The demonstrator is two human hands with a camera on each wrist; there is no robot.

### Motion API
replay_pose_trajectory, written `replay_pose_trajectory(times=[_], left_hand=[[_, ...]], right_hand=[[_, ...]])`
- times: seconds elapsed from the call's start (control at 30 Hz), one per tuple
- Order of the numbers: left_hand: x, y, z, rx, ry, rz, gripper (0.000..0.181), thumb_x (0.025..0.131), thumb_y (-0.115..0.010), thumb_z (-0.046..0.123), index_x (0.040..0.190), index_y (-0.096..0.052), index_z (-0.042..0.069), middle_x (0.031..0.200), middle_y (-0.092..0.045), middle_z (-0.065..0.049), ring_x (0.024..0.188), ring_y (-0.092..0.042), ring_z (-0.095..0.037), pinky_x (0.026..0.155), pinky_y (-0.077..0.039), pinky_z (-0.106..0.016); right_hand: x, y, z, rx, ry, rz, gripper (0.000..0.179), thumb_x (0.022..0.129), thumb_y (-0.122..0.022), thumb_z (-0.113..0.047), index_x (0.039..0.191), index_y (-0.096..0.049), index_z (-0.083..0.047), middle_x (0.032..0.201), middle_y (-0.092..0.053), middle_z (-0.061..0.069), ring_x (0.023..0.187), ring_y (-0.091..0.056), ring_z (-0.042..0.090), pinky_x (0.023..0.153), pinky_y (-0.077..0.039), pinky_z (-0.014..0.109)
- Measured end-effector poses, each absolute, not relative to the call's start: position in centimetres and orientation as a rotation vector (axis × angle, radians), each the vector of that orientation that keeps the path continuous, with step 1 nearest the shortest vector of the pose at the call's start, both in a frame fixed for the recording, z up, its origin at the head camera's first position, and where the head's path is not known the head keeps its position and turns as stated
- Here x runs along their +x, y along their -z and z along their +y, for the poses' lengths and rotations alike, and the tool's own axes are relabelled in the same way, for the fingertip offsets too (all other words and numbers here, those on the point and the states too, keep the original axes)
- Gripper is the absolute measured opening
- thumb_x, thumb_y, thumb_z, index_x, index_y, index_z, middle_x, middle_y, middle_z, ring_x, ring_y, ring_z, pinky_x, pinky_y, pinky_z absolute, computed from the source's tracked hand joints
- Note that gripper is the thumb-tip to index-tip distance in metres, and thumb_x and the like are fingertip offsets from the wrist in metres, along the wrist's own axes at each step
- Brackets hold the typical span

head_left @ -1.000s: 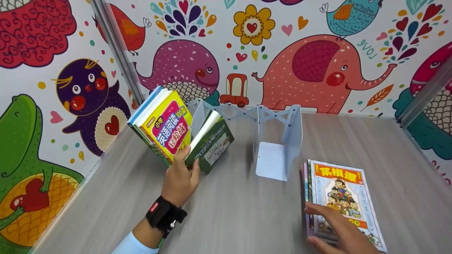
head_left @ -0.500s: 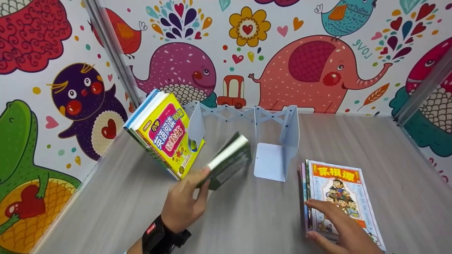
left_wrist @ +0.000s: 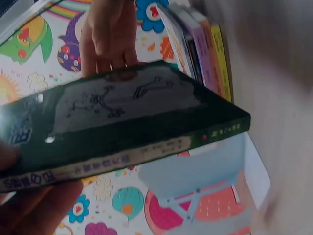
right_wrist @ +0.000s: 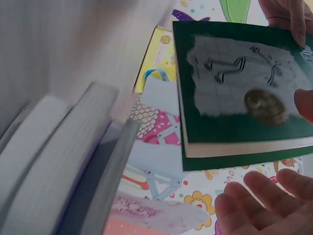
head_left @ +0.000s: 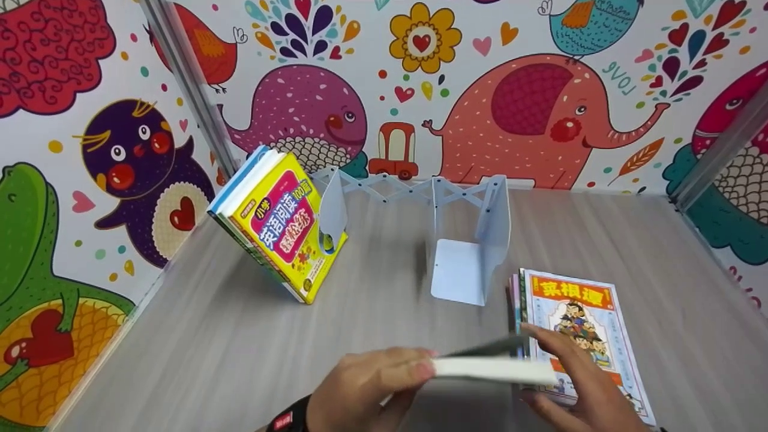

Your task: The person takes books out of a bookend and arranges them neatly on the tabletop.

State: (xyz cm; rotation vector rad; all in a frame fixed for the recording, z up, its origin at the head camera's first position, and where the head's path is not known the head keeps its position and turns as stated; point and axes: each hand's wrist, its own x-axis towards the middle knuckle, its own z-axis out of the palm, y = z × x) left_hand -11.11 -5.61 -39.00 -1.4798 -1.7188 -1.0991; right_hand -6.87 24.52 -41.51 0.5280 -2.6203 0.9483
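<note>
In the head view my left hand (head_left: pixel 369 384) holds a green-covered book (head_left: pixel 495 370) by one end, pinched between thumb and fingers. The book is tilted nearly flat above the table, its page edge towards me and one cover slightly lifted. My right hand (head_left: pixel 585 384) has loosely spread fingers at the book's other end, in front of a group of comic books (head_left: pixel 579 324). The right wrist view shows the green book (right_wrist: pixel 234 78) between the right thumb and fingers; whether they touch it I cannot tell. The book's spine faces the left wrist view.
A white expandable book rack (head_left: pixel 459 273) stands near the back wall, its lattice stretched leftward. At its left end several books lean, a yellow book (head_left: pixel 282 222) in front. The grey wood-grain table (head_left: pixel 198 360) meets walls printed with cartoon animals.
My left hand has carried the green book away from the leaning books, rightward and towards me, and turned it flatter. The right hand has stayed beside the comic books.
</note>
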Motion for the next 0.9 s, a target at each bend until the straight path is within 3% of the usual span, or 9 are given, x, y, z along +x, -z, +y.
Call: replay_pose_trajectory(times=[0.13, 0.23, 0.43, 0.57, 0.67, 0.8, 0.9], left_hand=[[-10.6, 39.4, -5.1, -1.514, 1.157, -1.780, 0.043, 0.082, -0.067, 0.000, 0.120, -0.048, 0.003, 0.103, -0.066, -0.012, 0.094, -0.065, -0.014, 0.081, -0.053, -0.021], [-10.6, 39.7, -4.9, -1.518, 1.173, -1.771, 0.047, 0.079, -0.069, -0.003, 0.119, -0.045, 0.001, 0.103, -0.065, -0.012, 0.092, -0.064, -0.014, 0.080, -0.052, -0.020], [-10.5, 39.9, -5.1, -1.468, 1.197, -1.899, 0.056, 0.080, -0.070, 0.001, 0.129, -0.042, 0.000, 0.112, -0.060, -0.009, 0.095, -0.063, -0.011, 0.077, -0.052, -0.015], [-10.5, 40.0, -5.5, -1.378, 1.274, -2.032, 0.058, 0.084, -0.066, 0.003, 0.135, -0.039, 0.003, 0.120, -0.057, -0.007, 0.092, -0.064, -0.008, 0.073, -0.053, -0.016], [-10.7, 40.4, -5.7, -1.336, 1.259, -2.080, 0.055, 0.086, -0.064, 0.006, 0.135, -0.040, 0.007, 0.121, -0.056, -0.004, 0.089, -0.064, -0.006, 0.073, -0.053, -0.017], [-11.1, 41.1, -5.9, -1.319, 1.214, -2.079, 0.050, 0.086, -0.063, 0.006, 0.132, -0.044, 0.007, 0.121, -0.055, -0.003, 0.086, -0.062, -0.005, 0.071, -0.053, -0.015], [-11.4, 41.4, -5.9, -1.306, 1.199, -2.076, 0.048, 0.086, -0.063, 0.007, 0.131, -0.046, 0.007, 0.121, -0.055, -0.003, 0.085, -0.061, -0.004, 0.070, -0.052, -0.013]], right_hand=[[-6.4, 41.6, 24.5, 0.689, -0.974, -2.516, 0.058, 0.069, -0.080, -0.004, 0.120, -0.058, -0.020, 0.109, -0.062, -0.012, 0.086, -0.059, 0.003, 0.072, -0.049, 0.017], [-6.2, 41.7, 24.9, 0.771, -0.978, -2.393, 0.052, 0.064, -0.081, 0.003, 0.108, -0.063, -0.019, 0.093, -0.065, -0.011, 0.074, -0.059, 0.001, 0.065, -0.045, 0.012], [-6.1, 42.1, 26.3, 0.788, -1.151, -2.259, 0.047, 0.062, -0.074, 0.018, 0.101, -0.066, -0.006, 0.086, -0.067, -0.003, 0.067, -0.059, 0.002, 0.057, -0.045, 0.014], [-5.7, 42.1, 27.6, 0.516, -1.278, -2.295, 0.036, 0.072, -0.066, 0.020, 0.103, -0.064, 0.002, 0.082, -0.070, 0.006, 0.062, -0.065, 0.011, 0.051, -0.049, 0.019], [-5.5, 42.0, 28.6, 0.153, -1.322, -2.351, 0.026, 0.083, -0.062, 0.009, 0.108, -0.061, 0.004, 0.078, -0.070, 0.006, 0.058, -0.064, 0.015, 0.047, -0.049, 0.024], [-5.9, 41.7, 30.3, -0.274, -1.313, -2.393, 0.029, 0.090, -0.059, -0.011, 0.114, -0.057, 0.004, 0.077, -0.070, -0.006, 0.059, -0.065, 0.015, 0.047, -0.051, 0.029], [-6.6, 41.6, 31.7, -0.438, -1.301, -2.401, 0.037, 0.092, -0.057, -0.019, 0.119, -0.053, 0.006, 0.077, -0.068, -0.013, 0.061, -0.065, 0.013, 0.049, -0.051, 0.027]])
